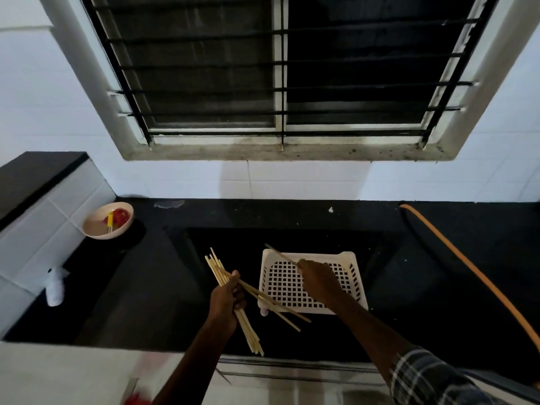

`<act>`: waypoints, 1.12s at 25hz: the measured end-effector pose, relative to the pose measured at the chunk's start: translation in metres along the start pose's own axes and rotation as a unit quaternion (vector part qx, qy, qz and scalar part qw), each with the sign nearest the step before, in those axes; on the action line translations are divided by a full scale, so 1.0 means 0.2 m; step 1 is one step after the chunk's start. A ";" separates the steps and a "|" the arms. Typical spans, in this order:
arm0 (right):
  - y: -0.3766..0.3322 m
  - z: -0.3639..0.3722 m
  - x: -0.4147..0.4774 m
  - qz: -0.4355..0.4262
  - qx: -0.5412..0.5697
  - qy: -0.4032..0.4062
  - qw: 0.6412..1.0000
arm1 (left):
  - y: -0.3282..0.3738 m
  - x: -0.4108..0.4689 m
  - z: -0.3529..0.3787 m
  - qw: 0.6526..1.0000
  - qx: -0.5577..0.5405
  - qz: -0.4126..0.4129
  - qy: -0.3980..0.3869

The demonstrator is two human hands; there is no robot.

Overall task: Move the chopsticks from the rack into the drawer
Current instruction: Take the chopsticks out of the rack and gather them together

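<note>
A wide window (280, 68) with black horizontal bars and a white centre post fills the upper wall; its panes are dark. Its grey sill (263, 152) is stained and speckled. Around and below the window the wall (306, 179) is white tile. Under that wall runs a black counter (292, 213), dim and glossy. Left of the window, a tiled ledge (55, 211) with a black top steps out over the counter. Light is low and bluish.
</note>
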State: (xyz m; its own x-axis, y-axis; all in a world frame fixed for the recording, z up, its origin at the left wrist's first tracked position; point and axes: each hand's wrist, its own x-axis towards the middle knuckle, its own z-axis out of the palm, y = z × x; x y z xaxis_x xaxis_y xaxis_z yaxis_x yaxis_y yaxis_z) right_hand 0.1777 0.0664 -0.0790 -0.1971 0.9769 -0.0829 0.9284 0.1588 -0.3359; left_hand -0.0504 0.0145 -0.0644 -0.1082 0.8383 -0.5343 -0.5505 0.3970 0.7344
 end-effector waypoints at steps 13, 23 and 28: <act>-0.31 -0.16 -0.18 0.009 0.196 -0.097 0.976 | 0.05 -0.03 0.27 0.994 0.081 0.003 -0.066; -0.29 -0.13 -0.31 0.061 0.349 -0.085 0.931 | 0.02 -0.12 0.34 0.974 0.172 0.037 -0.143; -0.19 -0.09 -0.39 0.115 0.448 -0.021 0.886 | -0.03 -0.12 0.31 0.973 0.180 0.072 -0.124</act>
State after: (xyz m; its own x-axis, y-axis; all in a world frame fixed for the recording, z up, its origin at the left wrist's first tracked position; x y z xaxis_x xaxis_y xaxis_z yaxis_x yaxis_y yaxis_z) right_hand 0.1641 -0.0124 -0.0432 -0.0636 0.9593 -0.2752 0.3270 -0.2405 -0.9139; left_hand 0.0065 0.0156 -0.0293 0.0642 0.9416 -0.3306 -0.2138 0.3366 0.9170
